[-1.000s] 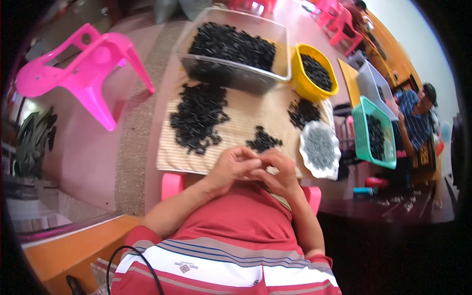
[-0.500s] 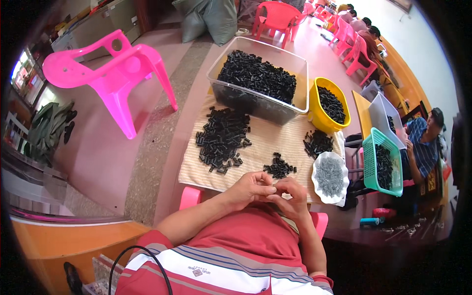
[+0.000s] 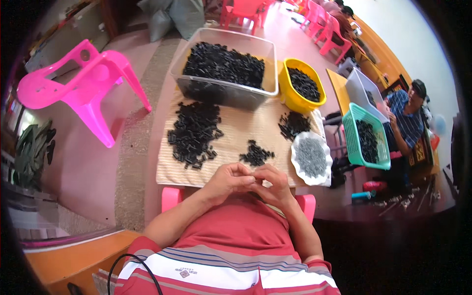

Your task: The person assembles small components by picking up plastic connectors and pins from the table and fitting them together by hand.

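Note:
My left hand (image 3: 229, 181) and my right hand (image 3: 271, 182) meet at the fingertips just off the near edge of the towel-covered table (image 3: 228, 142). Both are pinched together, and whatever lies between the fingers is too small or hidden to make out. Just beyond them is a small heap of short black plastic pieces (image 3: 256, 154). A bigger heap of black pieces (image 3: 195, 132) spreads to the left, and a third heap (image 3: 294, 125) lies to the right. Near my right hand stands a white scalloped dish (image 3: 296, 162) full of small clear-grey parts.
A clear plastic bin (image 3: 272, 54) and a yellow tub (image 3: 320, 102), both holding black pieces, stand at the table's far side. A pink chair (image 3: 93, 83) is at left. On the right, a person (image 3: 410, 118) sits by a green basket (image 3: 351, 135) and a white bin (image 3: 361, 93).
The whole view has shifted, so the table and containers sit further left and higher. My hands stay together at the fingertips, with the fingers slightly rearranged.

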Demonstrator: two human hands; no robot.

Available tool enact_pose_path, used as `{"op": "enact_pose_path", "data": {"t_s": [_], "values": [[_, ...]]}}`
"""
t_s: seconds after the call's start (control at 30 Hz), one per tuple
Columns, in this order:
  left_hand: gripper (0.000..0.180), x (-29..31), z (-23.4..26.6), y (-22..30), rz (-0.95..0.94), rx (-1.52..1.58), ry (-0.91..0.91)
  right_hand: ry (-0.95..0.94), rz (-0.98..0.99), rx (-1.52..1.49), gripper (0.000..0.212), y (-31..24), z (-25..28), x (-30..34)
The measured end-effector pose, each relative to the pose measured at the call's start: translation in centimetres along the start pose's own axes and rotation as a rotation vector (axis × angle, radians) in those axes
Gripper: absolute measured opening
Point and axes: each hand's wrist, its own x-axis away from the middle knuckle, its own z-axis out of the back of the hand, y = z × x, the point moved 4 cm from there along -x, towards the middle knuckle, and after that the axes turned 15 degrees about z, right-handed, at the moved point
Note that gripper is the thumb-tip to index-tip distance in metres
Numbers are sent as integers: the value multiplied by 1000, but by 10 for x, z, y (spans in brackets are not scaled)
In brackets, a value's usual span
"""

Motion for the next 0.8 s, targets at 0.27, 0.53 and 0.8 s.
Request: {"op": "enact_pose_path", "data": {"t_s": [0.27, 0.53, 0.8], "values": [[15, 4, 3, 12, -9, -20, 135, -58, -44, 176, 29, 3, 34, -2], [14, 4, -1, 7, -57, -63, 118, -156, -255, 794, 24, 27, 117, 23], [14, 3, -2, 5, -64, -65, 133, -412, -359, 938, 26, 46, 123, 28]]}}
